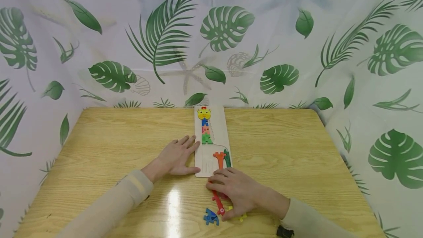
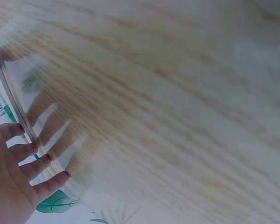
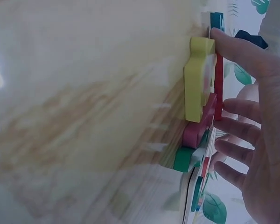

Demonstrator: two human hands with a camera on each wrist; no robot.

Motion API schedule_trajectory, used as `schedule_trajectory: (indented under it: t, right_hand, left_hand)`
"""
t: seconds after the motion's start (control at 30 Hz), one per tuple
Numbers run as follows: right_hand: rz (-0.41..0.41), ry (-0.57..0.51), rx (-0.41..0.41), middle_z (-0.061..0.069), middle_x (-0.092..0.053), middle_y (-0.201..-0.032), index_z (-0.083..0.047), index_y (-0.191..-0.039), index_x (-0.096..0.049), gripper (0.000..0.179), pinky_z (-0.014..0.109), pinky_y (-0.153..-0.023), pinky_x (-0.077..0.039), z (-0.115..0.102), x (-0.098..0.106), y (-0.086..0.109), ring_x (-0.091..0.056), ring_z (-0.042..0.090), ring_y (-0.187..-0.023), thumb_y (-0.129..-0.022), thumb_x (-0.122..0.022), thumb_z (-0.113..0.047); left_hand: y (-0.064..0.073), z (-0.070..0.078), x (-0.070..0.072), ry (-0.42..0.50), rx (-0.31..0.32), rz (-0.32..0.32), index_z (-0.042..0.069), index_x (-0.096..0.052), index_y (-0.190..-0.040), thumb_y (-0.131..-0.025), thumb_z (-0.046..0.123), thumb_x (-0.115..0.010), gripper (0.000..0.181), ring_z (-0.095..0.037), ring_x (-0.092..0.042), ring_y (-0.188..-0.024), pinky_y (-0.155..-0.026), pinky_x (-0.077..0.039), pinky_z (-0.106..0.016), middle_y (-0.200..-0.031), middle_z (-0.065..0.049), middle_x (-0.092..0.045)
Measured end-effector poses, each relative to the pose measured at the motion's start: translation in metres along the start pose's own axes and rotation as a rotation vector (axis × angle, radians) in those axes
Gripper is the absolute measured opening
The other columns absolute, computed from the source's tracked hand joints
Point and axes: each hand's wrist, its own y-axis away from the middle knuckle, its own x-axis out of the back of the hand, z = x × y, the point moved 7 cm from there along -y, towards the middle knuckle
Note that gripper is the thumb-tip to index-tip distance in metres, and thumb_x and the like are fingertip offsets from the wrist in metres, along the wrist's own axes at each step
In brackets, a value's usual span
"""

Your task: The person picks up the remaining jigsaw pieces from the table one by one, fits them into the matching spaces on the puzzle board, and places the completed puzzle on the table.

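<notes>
A pale wooden puzzle board (image 1: 216,120) lies upright in the head view, with a yellow giraffe head (image 1: 203,113) and blue, pink and light green neck pieces fitted below it. My left hand (image 1: 180,156) has its fingers spread, fingertips at the board's left edge. Below the board, my right hand (image 1: 239,190) spans a long red puzzle piece (image 1: 217,203), thumb at its lower end and fingertips at its upper end. An orange piece (image 1: 219,159) and a dark green piece (image 1: 227,158) lie on the board's lower right.
A blue piece (image 1: 210,216) lies left of the red one. A yellow piece (image 3: 193,84) and a dark pink piece (image 3: 196,133) lie beside my right hand, partly hidden in the head view. A leaf-print cloth (image 1: 244,76) hangs behind the wooden table (image 1: 132,127).
</notes>
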Motion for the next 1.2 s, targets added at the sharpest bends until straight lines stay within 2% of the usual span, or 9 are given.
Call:
schedule_trajectory:
  t: [0.2,0.43,1.2]
  right_hand:
    - [0.006,-0.017,-0.01,-0.002,-0.055,-0.157,-0.024,-0.156,-0.051,0.09,0.047,-0.122,-0.044,0.004,0.005,-0.002,-0.051,0.023,-0.146,-0.087,-0.06,-0.082]
    - [0.004,-0.105,-0.039,-0.002,-0.053,-0.159,-0.025,-0.156,-0.05,0.09,0.05,-0.121,-0.044,0.009,0.007,-0.003,-0.05,0.024,-0.146,-0.086,-0.064,-0.08]
    - [0.202,-0.154,-0.023,0.003,-0.054,-0.158,-0.018,-0.156,-0.052,0.092,0.053,-0.114,-0.05,0.03,0.02,-0.002,-0.054,0.027,-0.143,-0.083,-0.075,-0.07]
  left_hand:
    - [0.001,0.001,0.0,0.003,-0.009,0.01,0.012,-0.032,-0.167,-0.096,0.077,-0.048,0.098,-0.04,-0.037,-0.158,-0.121,-0.044,-0.058,-0.174,-0.016,-0.03]
    - [0.001,0.0,0.0,-0.001,-0.012,0.013,0.012,-0.032,-0.167,-0.096,0.077,-0.048,0.098,-0.041,-0.037,-0.158,-0.12,-0.045,-0.058,-0.174,-0.016,-0.03]
    - [0.0,0.0,0.002,-0.007,-0.003,-0.017,0.012,-0.03,-0.167,-0.096,0.078,-0.047,0.098,-0.04,-0.035,-0.16,-0.122,-0.043,-0.058,-0.175,-0.016,-0.028]
